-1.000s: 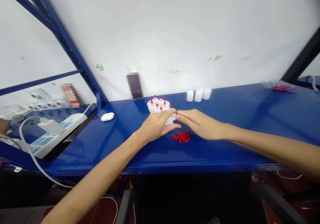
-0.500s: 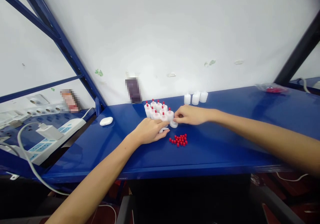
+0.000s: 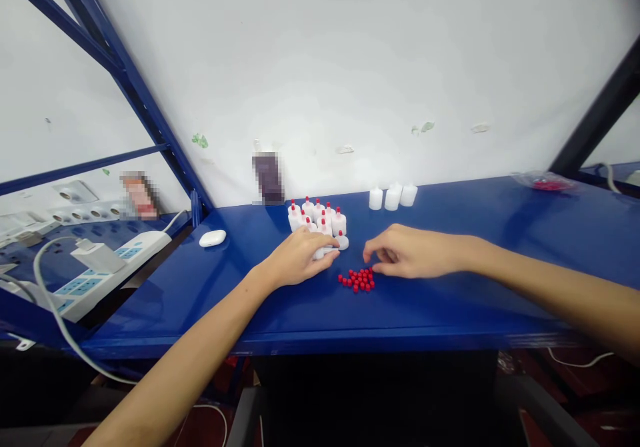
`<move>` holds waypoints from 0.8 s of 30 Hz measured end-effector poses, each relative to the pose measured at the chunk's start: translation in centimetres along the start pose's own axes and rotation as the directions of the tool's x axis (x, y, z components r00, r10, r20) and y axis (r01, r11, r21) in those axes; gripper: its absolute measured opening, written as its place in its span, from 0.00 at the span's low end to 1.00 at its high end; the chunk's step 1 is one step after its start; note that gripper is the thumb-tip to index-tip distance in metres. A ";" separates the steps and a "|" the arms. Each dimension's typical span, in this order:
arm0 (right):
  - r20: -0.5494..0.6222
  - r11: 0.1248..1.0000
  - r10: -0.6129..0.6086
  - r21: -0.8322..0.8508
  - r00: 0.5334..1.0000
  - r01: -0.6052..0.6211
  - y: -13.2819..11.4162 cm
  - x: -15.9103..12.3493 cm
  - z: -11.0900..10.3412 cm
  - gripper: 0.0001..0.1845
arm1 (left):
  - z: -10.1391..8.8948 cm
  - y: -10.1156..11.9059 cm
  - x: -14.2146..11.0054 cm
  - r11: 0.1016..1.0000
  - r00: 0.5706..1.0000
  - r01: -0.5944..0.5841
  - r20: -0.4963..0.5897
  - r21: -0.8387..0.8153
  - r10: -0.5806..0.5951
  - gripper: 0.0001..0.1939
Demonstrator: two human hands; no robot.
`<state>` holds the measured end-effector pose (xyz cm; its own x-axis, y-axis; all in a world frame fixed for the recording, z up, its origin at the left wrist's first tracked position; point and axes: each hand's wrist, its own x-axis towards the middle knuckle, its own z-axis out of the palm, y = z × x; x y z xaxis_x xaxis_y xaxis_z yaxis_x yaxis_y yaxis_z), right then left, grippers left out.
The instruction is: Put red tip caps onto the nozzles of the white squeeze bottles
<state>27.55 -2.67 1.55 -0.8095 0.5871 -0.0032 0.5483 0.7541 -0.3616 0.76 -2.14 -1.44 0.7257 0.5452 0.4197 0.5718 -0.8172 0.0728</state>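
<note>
At the front of a cluster of small white bottles with red tips (image 3: 324, 224), my left hand (image 3: 296, 257) is closed around a white bottle (image 3: 319, 254), mostly covered by the fingers. Beside its fingertips lies a round white lid with a red tip (image 3: 342, 240); whether it is joined to the held bottle I cannot tell. My right hand (image 3: 407, 250) hovers just right of a small pile of red caps (image 3: 359, 280), with thumb and fingers apart and nothing visible between them.
White bottles without red tips (image 3: 392, 198) stand by the wall. A white earbud case (image 3: 213, 238) sits at left on the blue table (image 3: 425, 314). A power strip (image 3: 120, 270) is further left. A plastic bag with red pieces (image 3: 545, 182) lies at the far right.
My right hand has let go near the white lid and moved right and toward me, opening beside the red caps. A red tip now shows on the lid. My left hand stays almost in place.
</note>
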 end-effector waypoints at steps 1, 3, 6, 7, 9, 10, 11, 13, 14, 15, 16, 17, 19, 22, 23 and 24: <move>0.005 1.000 -0.016 -0.026 1.000 0.016 -0.1 -0.4 0.2 0.12 | 0.0 0.1 0.1 1.000 1.000 -0.002 0.010 -0.014 0.002 0.13; 0.003 0.996 -0.040 -0.074 0.999 0.040 -0.1 -0.6 0.5 0.11 | 0.0 0.3 0.1 1.000 1.000 0.000 0.030 -0.031 0.001 0.13; -0.003 0.996 -0.055 -0.068 0.998 0.055 0.1 -0.2 0.5 0.09 | 0.1 0.3 0.1 0.999 0.999 0.005 0.037 -0.048 -0.003 0.12; -0.018 0.997 -0.051 -0.055 0.999 0.050 0.2 0.0 0.4 0.09 | 0.2 0.2 0.1 0.998 0.999 0.007 0.034 -0.058 -0.005 0.12; -0.052 0.998 -0.040 -0.041 0.998 0.038 0.1 0.4 0.1 0.07 | 0.3 0.1 0.0 0.997 0.999 0.013 0.031 -0.082 -0.010 0.12; -0.053 0.999 -0.041 -0.038 0.998 0.039 0.0 0.5 -0.1 0.08 | 0.4 0.0 0.0 0.996 0.999 0.016 0.035 -0.091 -0.013 0.12; -0.040 0.998 -0.049 -0.034 0.998 0.048 0.0 0.6 -0.2 0.09 | 0.4 -0.1 0.0 0.995 0.999 0.019 0.041 -0.096 -0.015 0.12; 0.003 0.997 -0.077 -0.029 0.997 0.077 -0.2 0.7 -0.2 0.11 | 0.4 -0.2 -0.1 0.996 0.998 0.023 0.054 -0.091 -0.018 0.12; 0.017 0.996 -0.088 -0.029 0.996 0.088 -0.2 0.7 -0.2 0.11 | 0.4 -0.2 -0.1 0.996 0.998 0.023 0.055 -0.085 -0.019 0.12; 0.023 0.995 -0.092 -0.032 0.995 0.093 -0.3 0.8 -0.1 0.11 | 0.4 -0.2 -0.1 0.997 0.998 0.025 0.055 -0.079 -0.020 0.12; 0.027 0.995 -0.090 -0.039 0.996 0.091 -0.2 0.8 -0.1 0.11 | 0.4 -0.2 -0.1 0.997 0.998 0.026 0.054 -0.073 -0.022 0.13; 0.031 0.995 -0.083 -0.048 0.996 0.085 -0.2 0.9 0.0 0.10 | 0.4 -0.2 -0.1 0.997 0.998 0.027 0.053 -0.067 -0.023 0.13; 0.045 0.996 -0.065 -0.066 0.997 0.068 0.0 1.1 0.1 0.10 | 0.3 -0.1 0.0 0.998 0.998 0.022 0.055 -0.058 -0.018 0.13; 0.057 0.996 -0.057 -0.069 0.997 0.061 0.2 1.3 0.1 0.09 | 0.3 -0.1 0.0 0.999 0.999 0.006 0.055 -0.042 -0.004 0.13; 0.052 0.996 -0.063 -0.060 0.997 0.066 0.3 1.3 0.2 0.09 | 0.3 -0.1 0.0 0.999 0.999 0.002 0.054 -0.036 0.000 0.13; 0.047 0.996 -0.075 -0.050 0.996 0.077 0.3 1.4 0.2 0.10 | 0.3 -0.2 0.0 0.999 0.999 -0.001 0.054 -0.032 0.003 0.13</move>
<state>26.59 -1.67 1.26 -0.8573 0.5144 -0.0197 0.4938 0.8110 -0.3138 0.75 -1.96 -1.76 0.7469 0.5525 0.3700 0.5587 -0.8232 0.1012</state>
